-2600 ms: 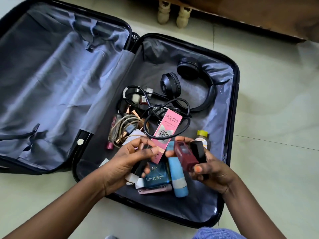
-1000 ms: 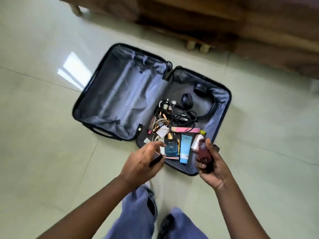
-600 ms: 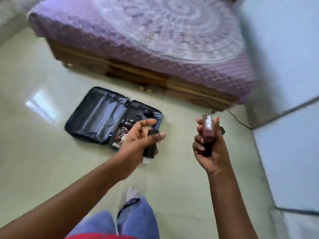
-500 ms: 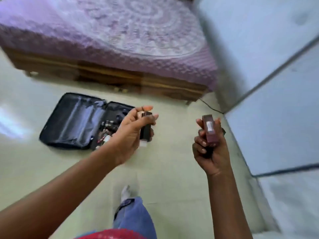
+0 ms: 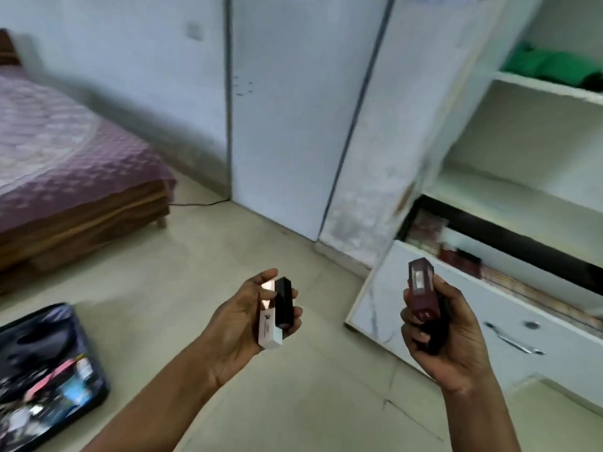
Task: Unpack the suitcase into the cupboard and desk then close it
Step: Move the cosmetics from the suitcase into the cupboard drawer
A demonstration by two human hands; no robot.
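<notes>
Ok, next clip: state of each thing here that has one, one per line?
suitcase: open on the floor, items inside.
cupboard drawer: pulled open.
cupboard shelves: exposed, green cloth on the top one.
left hand: grips a white box and a black box.
right hand: grips a maroon box and a dark item behind it.

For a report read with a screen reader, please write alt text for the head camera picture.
A person's left hand holds a white box and a black box, the right hand a dark red box, before open white cupboard shelves. The open suitcase lies on the floor at lower left, beside a bed.
</notes>
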